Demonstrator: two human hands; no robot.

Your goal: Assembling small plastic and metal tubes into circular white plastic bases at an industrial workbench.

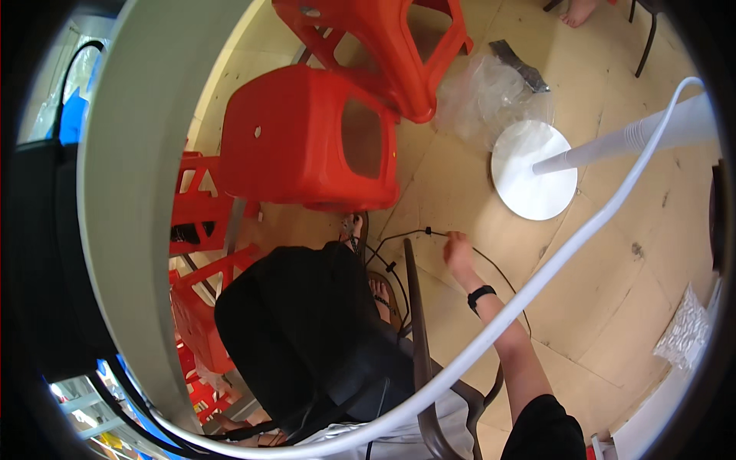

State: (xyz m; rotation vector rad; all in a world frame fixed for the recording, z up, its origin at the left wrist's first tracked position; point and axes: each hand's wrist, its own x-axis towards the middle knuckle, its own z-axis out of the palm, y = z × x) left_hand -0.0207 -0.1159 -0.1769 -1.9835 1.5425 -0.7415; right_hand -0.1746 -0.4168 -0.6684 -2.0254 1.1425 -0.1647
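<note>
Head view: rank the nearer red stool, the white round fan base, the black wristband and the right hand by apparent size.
1. Nearer red stool, clearly largest.
2. White round fan base.
3. Right hand, reaching down to the thin black cable on the floor.
4. Black wristband, smallest.
The fisheye bends things near the rim, so this is apparent size only.

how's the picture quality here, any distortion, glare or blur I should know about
Head view: strong fisheye bend, so the white cable and the table rim curve; dark vignette rings the frame; the white fan base is bright, nearly washed out; the right hand at the thin black cable looks slightly soft.
</note>
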